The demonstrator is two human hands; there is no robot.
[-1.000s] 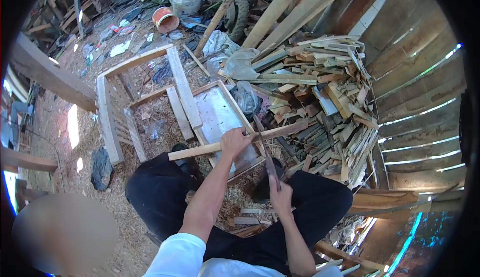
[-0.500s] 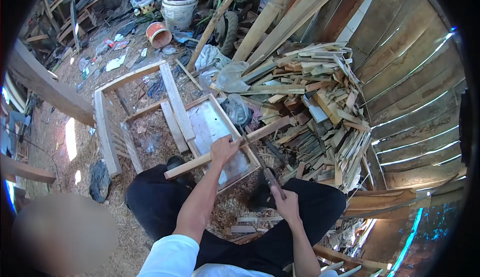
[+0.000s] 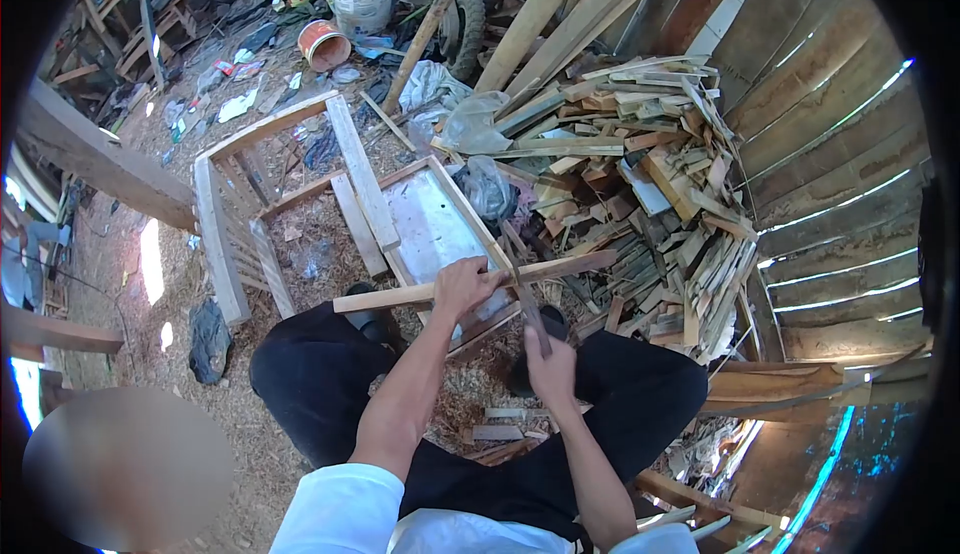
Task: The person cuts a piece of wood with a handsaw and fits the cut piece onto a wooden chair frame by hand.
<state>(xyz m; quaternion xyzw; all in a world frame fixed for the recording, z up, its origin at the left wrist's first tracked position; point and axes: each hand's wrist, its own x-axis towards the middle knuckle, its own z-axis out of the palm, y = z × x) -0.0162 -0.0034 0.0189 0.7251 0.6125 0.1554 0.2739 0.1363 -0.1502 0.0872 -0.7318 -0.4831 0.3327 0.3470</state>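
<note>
My left hand (image 3: 463, 287) is closed around a light wooden strip (image 3: 392, 298), which lies crosswise in front of me over the near end of a shallow wooden tray (image 3: 497, 319) with a pale bottom. In my right hand (image 3: 551, 366) is the handle of a handsaw (image 3: 527, 299). Its narrow blade crosses the strip just right of my left hand and points away from me; blade and strip appear to touch. My fingers partly hide the saw's handle.
A slatted wooden frame (image 3: 221, 244) stands left of the tray. Stacked wood offcuts (image 3: 650, 164) fill the right side, before a plank wall (image 3: 840, 194). A thick post (image 3: 110, 164) slants in from the left. Farther back are a white bucket (image 3: 362, 4) and a tipped orange bucket (image 3: 325, 46).
My right hand has moved forward and slightly left, carrying the saw farther across the strip. My left hand keeps its hold on the strip. The whole view has shifted a little.
</note>
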